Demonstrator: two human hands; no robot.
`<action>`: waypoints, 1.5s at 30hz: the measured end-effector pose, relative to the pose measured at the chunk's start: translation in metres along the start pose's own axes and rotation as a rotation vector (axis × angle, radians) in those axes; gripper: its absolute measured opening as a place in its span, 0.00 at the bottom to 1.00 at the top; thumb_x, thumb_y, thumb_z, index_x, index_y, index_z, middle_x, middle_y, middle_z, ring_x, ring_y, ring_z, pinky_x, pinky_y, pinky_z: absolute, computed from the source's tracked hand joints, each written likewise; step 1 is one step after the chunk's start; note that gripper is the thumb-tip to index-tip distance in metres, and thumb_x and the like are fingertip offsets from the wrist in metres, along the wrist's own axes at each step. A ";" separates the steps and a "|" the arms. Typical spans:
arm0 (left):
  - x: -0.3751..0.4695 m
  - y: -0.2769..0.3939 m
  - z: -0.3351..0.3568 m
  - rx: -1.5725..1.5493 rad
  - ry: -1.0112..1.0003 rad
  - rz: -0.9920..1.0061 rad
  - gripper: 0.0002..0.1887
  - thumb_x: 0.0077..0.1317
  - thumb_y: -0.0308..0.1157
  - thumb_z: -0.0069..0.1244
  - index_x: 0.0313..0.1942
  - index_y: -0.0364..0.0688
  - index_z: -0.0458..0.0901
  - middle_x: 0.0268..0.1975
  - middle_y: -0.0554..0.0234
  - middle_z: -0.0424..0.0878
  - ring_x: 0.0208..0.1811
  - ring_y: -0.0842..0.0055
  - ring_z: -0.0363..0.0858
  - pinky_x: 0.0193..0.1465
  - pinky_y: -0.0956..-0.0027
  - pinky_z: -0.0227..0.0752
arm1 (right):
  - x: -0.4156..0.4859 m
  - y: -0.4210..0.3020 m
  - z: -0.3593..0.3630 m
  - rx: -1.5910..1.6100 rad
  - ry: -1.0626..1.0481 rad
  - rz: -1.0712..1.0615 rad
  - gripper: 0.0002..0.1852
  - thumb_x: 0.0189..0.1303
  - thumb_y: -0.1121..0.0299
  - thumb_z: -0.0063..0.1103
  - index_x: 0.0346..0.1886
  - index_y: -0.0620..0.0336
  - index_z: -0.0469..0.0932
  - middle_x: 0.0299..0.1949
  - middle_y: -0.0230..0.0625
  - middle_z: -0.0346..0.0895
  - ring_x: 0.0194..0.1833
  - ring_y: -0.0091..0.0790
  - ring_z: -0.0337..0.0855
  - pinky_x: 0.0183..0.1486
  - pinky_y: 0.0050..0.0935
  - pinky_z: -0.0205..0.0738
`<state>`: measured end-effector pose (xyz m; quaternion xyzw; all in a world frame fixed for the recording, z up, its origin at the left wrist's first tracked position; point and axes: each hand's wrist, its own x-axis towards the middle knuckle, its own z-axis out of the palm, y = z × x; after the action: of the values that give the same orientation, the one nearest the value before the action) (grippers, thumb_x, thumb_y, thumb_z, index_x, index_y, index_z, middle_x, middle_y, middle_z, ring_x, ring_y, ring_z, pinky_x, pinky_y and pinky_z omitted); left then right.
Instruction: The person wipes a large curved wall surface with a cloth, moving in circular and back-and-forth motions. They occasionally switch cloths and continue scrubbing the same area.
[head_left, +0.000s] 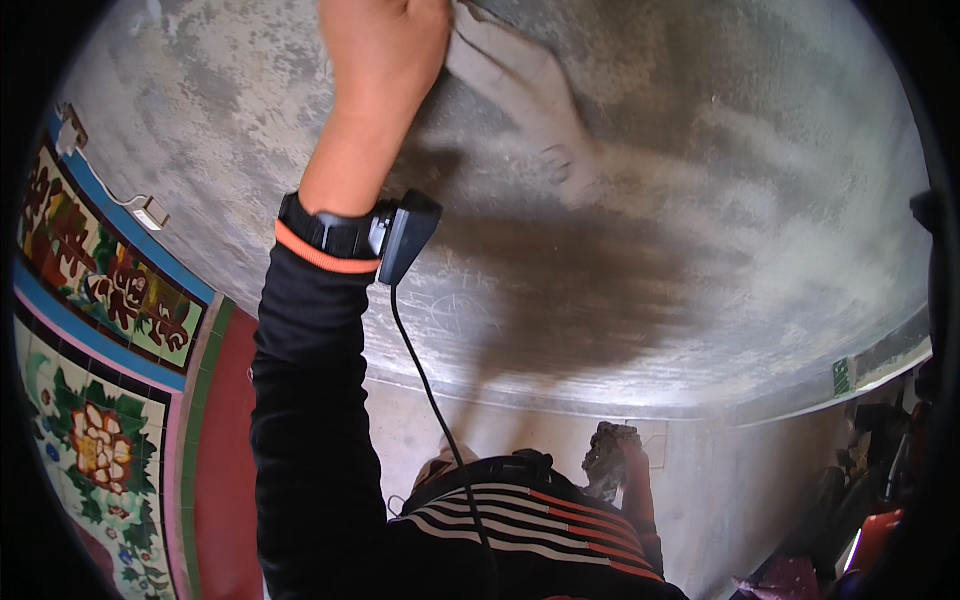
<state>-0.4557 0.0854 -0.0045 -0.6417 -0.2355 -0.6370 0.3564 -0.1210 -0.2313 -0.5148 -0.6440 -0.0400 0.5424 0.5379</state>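
My left hand (386, 52) is raised to the top edge, where its fingers are partly cut off. From its right side a pale beige cloth (517, 82) hangs against the mottled grey concrete wall (675, 300), its lower end blurred. On my left wrist sit a black strap and a dark device (410, 236) with a black cable (420, 352). My right hand (636, 461), low beside my striped top (525, 517), holds a rough, crumpled grey lump (609, 454); what it is made of is unclear.
At the left, painted tile panels (101, 442) with flowers and characters border a red strip (225, 450). A white cable leads to a small box (152, 214) on the wall. Dark clutter and a red object (874, 544) stand at the lower right. My shadow darkens the wall's middle.
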 end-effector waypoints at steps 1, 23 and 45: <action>-0.009 0.010 0.010 0.026 -0.016 -0.019 0.15 0.56 0.23 0.51 0.46 0.37 0.79 0.46 0.43 0.76 0.50 0.49 0.72 0.54 0.56 0.67 | -0.002 0.001 0.000 0.006 0.007 0.012 0.20 0.55 0.65 0.66 0.49 0.68 0.79 0.39 0.43 0.84 0.37 0.43 0.86 0.43 0.41 0.81; -0.055 0.131 0.079 -0.260 -0.135 0.074 0.20 0.45 0.21 0.53 0.42 0.44 0.84 0.50 0.52 0.77 0.49 0.57 0.73 0.54 0.58 0.66 | 0.004 0.023 -0.046 0.136 0.025 0.050 0.18 0.56 0.68 0.64 0.47 0.69 0.80 0.38 0.43 0.84 0.36 0.40 0.86 0.42 0.37 0.81; -0.094 0.235 0.106 -0.500 -0.287 0.130 0.15 0.52 0.21 0.51 0.41 0.45 0.85 0.48 0.61 0.78 0.49 0.62 0.74 0.49 0.60 0.70 | -0.010 0.032 -0.078 0.263 0.038 0.041 0.18 0.57 0.69 0.63 0.48 0.69 0.80 0.40 0.43 0.84 0.38 0.39 0.87 0.43 0.36 0.81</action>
<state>-0.2163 0.0304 -0.1271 -0.8067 -0.0777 -0.5541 0.1902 -0.0846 -0.3017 -0.5450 -0.5790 0.0549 0.5414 0.6071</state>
